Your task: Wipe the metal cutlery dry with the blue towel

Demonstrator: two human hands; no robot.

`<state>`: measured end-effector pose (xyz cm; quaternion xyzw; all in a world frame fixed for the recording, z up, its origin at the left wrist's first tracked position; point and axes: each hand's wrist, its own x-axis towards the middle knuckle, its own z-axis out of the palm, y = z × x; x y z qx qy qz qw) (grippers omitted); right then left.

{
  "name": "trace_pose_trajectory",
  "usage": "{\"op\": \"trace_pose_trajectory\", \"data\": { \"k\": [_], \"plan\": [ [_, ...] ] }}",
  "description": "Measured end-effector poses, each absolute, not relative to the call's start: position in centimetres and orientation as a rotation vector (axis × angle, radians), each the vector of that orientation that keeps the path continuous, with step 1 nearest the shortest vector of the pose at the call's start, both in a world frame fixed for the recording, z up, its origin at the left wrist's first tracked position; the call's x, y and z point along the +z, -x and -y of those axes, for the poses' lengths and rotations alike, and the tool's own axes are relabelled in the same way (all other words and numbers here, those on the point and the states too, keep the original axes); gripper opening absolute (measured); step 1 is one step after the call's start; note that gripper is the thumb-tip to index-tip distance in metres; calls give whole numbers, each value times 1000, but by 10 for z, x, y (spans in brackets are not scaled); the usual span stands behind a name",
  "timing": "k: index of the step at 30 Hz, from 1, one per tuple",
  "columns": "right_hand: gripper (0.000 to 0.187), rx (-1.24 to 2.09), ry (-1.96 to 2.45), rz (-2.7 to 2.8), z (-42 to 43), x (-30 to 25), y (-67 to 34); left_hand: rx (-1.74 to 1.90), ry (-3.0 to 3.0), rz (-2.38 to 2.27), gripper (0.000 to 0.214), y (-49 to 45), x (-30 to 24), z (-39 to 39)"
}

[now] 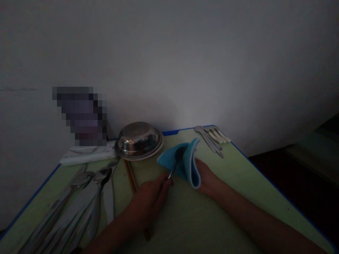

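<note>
Cannot read the pixelated panel (83, 116) at the far left corner of the bench (190, 222). Holds a spoon (178, 158) in the left fingers (164, 183) mid-bench, tip inside a blue cloth (187, 164) clasped by the right hand (208, 178). Reaches over chopsticks (131, 176); has large utensils (76, 203) along the left edge, an upturned metal dish (139, 135) by the far edge.

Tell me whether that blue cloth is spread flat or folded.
Folded over, not flat: the blue cloth bends up beside the spoon, and its edge loops back at the right hand.
</note>
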<state>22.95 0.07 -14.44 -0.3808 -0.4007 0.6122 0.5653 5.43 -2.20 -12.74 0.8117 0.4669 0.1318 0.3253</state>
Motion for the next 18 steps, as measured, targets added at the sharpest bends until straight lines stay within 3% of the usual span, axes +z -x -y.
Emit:
{"op": "trace_pose_trajectory", "data": {
  "k": [4, 12, 18],
  "plan": [
    [20, 1559, 869, 730, 4, -147, -225, 272, -2210, -1183, 33, -54, -129, 22],
    [22, 1369, 972, 760, 6, -161, -223, 295, -2280, -1086, 30, -50, -130, 20],
    [29, 1437, 959, 644, 6, -158, -223, 262, -2346, -1060, 32, -49, -130, 21]
  ]
}}
